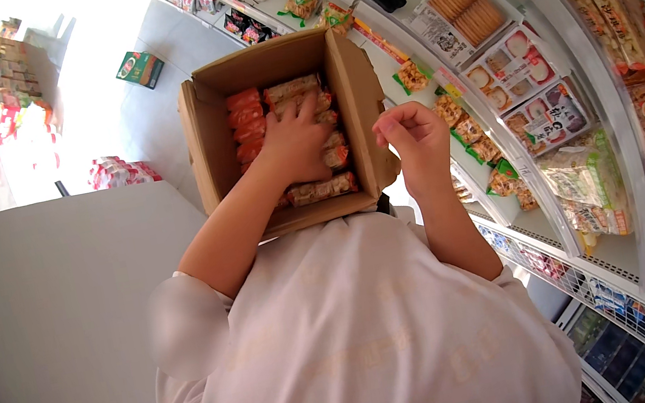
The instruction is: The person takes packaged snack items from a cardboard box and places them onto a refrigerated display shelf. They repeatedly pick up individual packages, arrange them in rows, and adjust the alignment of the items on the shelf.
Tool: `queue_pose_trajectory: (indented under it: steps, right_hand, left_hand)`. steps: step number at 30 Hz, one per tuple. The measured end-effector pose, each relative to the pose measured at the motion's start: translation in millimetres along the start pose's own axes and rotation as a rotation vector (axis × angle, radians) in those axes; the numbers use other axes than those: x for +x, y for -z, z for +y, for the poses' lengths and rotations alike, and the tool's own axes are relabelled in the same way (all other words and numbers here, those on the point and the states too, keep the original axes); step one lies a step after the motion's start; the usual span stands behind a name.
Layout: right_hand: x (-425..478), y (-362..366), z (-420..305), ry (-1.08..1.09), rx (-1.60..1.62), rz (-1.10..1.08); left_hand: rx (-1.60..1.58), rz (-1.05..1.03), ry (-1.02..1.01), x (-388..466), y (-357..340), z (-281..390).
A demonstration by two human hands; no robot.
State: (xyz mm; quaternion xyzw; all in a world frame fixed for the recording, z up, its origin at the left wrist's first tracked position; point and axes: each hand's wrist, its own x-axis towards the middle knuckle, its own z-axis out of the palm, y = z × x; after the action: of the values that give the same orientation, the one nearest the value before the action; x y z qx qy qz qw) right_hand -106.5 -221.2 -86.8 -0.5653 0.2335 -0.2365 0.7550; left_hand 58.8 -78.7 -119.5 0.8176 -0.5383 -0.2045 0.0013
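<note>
An open cardboard box [201,145] stands in front of my body, holding rows of packaged snacks. Orange-red packets [246,116] line its left side; clear-wrapped snack packs [324,189] with red ends fill the right side. My left hand [300,140] reaches inside, fingers spread over the clear-wrapped packs, and partly covers them. Just right of the box's right flap [368,109], my right hand [416,136] is raised with its fingers curled inward and nothing visible in them.
Shelves [494,203] with packaged snacks curve along the right, holding trays of biscuits [464,8] and green-trimmed bags [410,77]. A white surface [72,323] lies to my left. Farther off, a green carton [139,70] and stacked boxes [13,78] stand on the floor.
</note>
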Motion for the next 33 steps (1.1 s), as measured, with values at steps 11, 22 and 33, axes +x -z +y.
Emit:
queue_pose_trajectory:
  steps: [11, 22, 33]
  right_hand:
    - [-15.2, 16.8, -0.6, 0.022, -0.108, -0.023]
    - [-18.9, -42.7, -34.5, 0.675, -0.863, -0.105]
    - [20.1, -15.6, -64.7, 0.486, -0.392, 0.024]
  left_hand:
    - [-0.703, 0.28, -0.035, -27.8, 32.8, -47.9]
    - [-1.377, 0.856, 0.005, -32.5, 58.9, 30.4]
    - [-1.423, 0.934, -0.395, -55.2, 88.4, 60.2]
